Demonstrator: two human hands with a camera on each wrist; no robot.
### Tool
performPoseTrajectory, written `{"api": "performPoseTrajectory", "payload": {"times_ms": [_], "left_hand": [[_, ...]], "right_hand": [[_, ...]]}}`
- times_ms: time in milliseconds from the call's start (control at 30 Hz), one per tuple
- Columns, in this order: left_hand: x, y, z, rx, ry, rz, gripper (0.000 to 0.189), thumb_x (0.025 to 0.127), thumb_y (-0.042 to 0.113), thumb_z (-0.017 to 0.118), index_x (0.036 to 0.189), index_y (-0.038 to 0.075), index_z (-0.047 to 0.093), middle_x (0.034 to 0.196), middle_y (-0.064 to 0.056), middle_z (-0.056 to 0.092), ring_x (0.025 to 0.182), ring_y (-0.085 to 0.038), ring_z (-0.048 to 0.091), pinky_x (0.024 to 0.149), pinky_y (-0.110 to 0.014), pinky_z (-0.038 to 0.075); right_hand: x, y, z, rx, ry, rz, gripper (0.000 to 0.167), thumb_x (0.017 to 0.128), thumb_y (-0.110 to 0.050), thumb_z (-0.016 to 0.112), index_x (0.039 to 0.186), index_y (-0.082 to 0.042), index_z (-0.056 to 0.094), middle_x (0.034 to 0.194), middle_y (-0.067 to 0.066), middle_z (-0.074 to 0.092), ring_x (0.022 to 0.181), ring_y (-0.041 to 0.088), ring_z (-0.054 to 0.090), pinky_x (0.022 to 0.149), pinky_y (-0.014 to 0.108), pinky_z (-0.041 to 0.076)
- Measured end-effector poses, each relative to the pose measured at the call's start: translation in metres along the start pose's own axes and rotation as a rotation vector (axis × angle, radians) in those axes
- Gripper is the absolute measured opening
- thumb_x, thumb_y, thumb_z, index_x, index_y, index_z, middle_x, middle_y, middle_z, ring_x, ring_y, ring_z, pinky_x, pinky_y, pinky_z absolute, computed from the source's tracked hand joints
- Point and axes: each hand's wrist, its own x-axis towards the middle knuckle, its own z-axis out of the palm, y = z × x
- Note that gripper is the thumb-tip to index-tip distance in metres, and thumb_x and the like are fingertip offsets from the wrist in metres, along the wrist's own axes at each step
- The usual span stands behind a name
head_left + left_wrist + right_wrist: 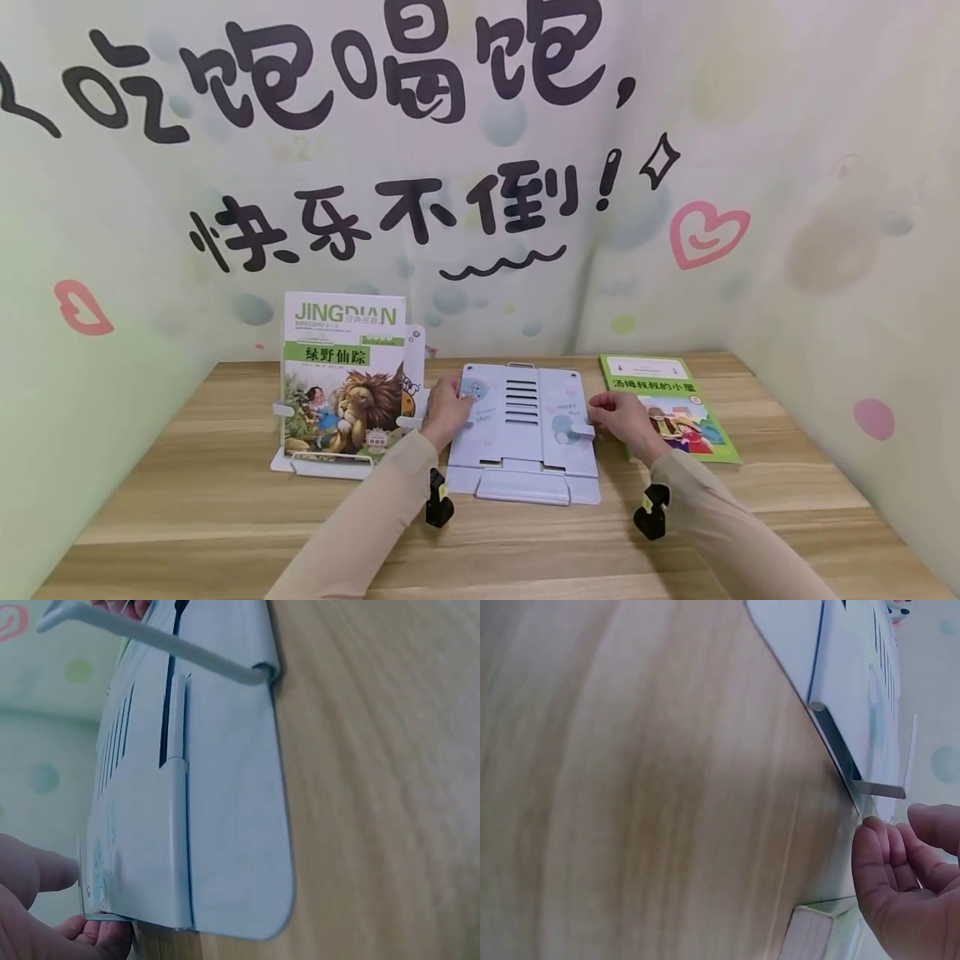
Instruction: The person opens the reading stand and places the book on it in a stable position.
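Note:
A flat white book stand with slots and pale cartoon prints lies on the table, its front ledge toward me. At its left edge my left hand pinches the side clip, with the thumb against the clip and fingers below. On the opposite side my right hand pinches the stand's edge just behind the right clip; its fingers are curled under the edge and the thumb is above. Left of the stand, a lion-cover book leans upright on a second white stand.
A green-covered book lies flat at the right, partly behind my right hand and wrist. The wooden table meets a printed cloth wall at the back. A small black device hangs at each wrist.

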Motion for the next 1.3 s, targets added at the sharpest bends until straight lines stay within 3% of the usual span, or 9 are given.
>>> {"api": "performPoseTrajectory", "payload": {"times_ms": [133, 433, 833, 1300], "left_hand": [[-0.001, -0.001, 0.001, 0.0, -0.017, -0.035, 0.035, 0.089, 0.007, 0.059, 0.123, -0.003, 0.054, 0.117, -0.018, 0.059, 0.106, -0.029, 0.054, 0.097, -0.045, 0.042], [0.002, -0.005, 0.005, 0.01, -0.011, -0.025, 0.038, 0.087, 0.001, 0.058, 0.124, -0.004, 0.054, 0.118, -0.019, 0.06, 0.11, -0.03, 0.055, 0.098, -0.044, 0.042], [0.001, -0.005, 0.005, -0.002, -0.014, -0.058, 0.042, 0.084, -0.002, 0.058, 0.126, -0.003, 0.053, 0.121, -0.019, 0.059, 0.113, -0.03, 0.054, 0.099, -0.043, 0.042], [0.001, -0.002, 0.003, -0.086, -0.007, -0.109, 0.045, 0.084, -0.004, 0.056, 0.128, -0.003, 0.05, 0.121, -0.018, 0.055, 0.108, -0.028, 0.052, 0.096, -0.041, 0.044]], "right_hand": [[0.002, 0.002, 0.001, 0.004, -0.013, 0.029, 0.024, 0.09, -0.004, 0.056, 0.11, 0.011, 0.057, 0.097, 0.018, 0.064, 0.075, 0.013, 0.058, 0.065, 0.025, 0.05], [0.005, 0.003, 0.006, -0.083, 0.003, 0.034, 0.025, 0.087, -0.003, 0.06, 0.108, 0.01, 0.06, 0.097, 0.017, 0.063, 0.075, 0.016, 0.055, 0.063, 0.024, 0.045], [0.005, 0.001, 0.009, -0.06, 0.004, 0.099, 0.022, 0.088, -0.004, 0.058, 0.109, 0.006, 0.06, 0.097, 0.015, 0.061, 0.08, 0.021, 0.054, 0.066, 0.025, 0.045], [0.009, 0.007, 0.011, 0.029, 0.03, 0.104, 0.028, 0.091, -0.005, 0.056, 0.118, 0.005, 0.054, 0.099, 0.013, 0.058, 0.085, 0.019, 0.052, 0.069, 0.023, 0.044]]}}
